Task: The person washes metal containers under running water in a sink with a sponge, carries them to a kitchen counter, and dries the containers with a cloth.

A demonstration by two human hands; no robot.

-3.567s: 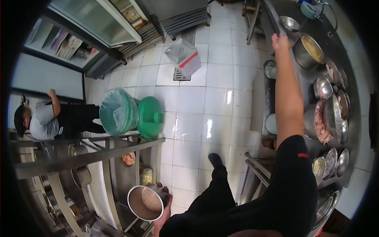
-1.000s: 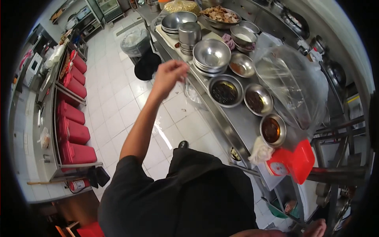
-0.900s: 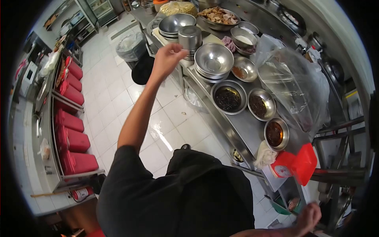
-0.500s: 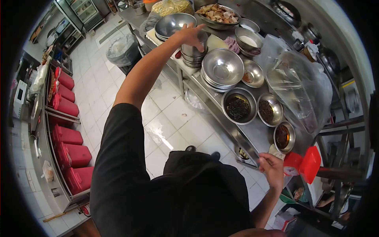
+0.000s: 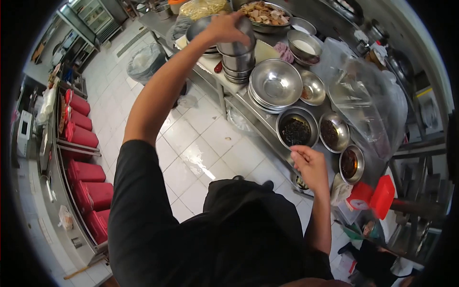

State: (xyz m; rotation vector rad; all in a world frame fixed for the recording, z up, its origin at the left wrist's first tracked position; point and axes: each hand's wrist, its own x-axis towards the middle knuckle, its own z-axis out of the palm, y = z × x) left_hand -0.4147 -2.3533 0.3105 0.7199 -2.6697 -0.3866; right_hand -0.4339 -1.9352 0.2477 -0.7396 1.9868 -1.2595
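Note:
My left hand (image 5: 229,29) is wrapped over the top metal container (image 5: 239,44) of an upright stack. Under it sit more metal containers (image 5: 238,63). My right hand (image 5: 308,165) hangs just in front of a bowl of dark sauce (image 5: 295,130), its fingers curled together with nothing visible in them. Beside that bowl stand a second dark-sauce bowl (image 5: 333,132) and one with reddish-brown oil (image 5: 350,163). Stacked empty bowls (image 5: 276,82) lie between my hands.
A red scale (image 5: 359,196) stands at the counter's near end. Clear plastic (image 5: 368,100) covers the right side. Cut food fills a bowl (image 5: 266,13) at the back. Red bins (image 5: 93,195) line the left. A person in dark clothing (image 5: 375,263) is at lower right.
The view has turned from another aisle to this counter. The metal bowl once held is gone from view. My left hand has closed on the container; my right hand has risen towards the sauce bowls.

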